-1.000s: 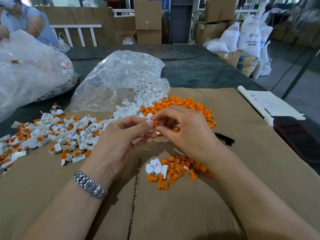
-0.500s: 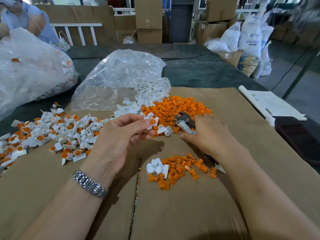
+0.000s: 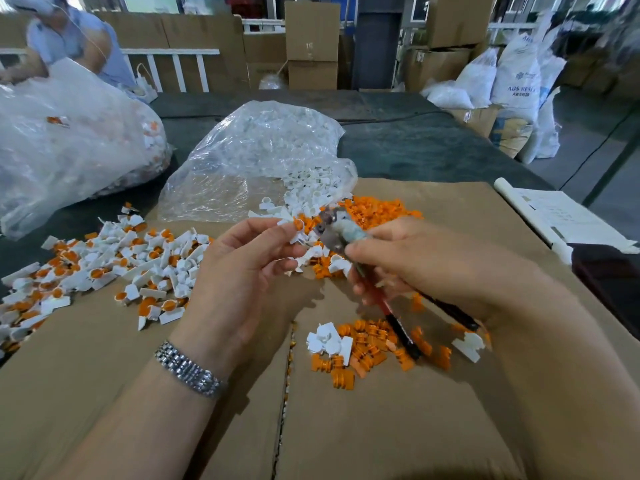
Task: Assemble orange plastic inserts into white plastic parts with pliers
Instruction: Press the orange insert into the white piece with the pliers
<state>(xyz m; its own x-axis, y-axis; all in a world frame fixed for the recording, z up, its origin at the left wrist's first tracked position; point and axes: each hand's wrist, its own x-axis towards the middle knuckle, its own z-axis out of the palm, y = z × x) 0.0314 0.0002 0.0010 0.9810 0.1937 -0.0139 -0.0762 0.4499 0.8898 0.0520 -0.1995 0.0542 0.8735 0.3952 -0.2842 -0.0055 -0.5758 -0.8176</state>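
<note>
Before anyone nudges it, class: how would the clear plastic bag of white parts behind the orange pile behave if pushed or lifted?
The clear plastic bag looks thin and crinkled, so it would probably crumple rather than slide as one piece. Its mouth lies open, with white parts already spilling onto the cardboard, so lifting it would likely shed more. It sags half empty, so it is probably light.

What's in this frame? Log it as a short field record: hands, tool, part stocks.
left hand: pinches a white part with orange insert
right hand: grips the pliers, head blurred, beside that part
finished pile: left, on the cardboard sheet
loose orange inserts: heap behind the hands
clear bag of white parts: behind, mouth open
small near pile: below right hand
</note>
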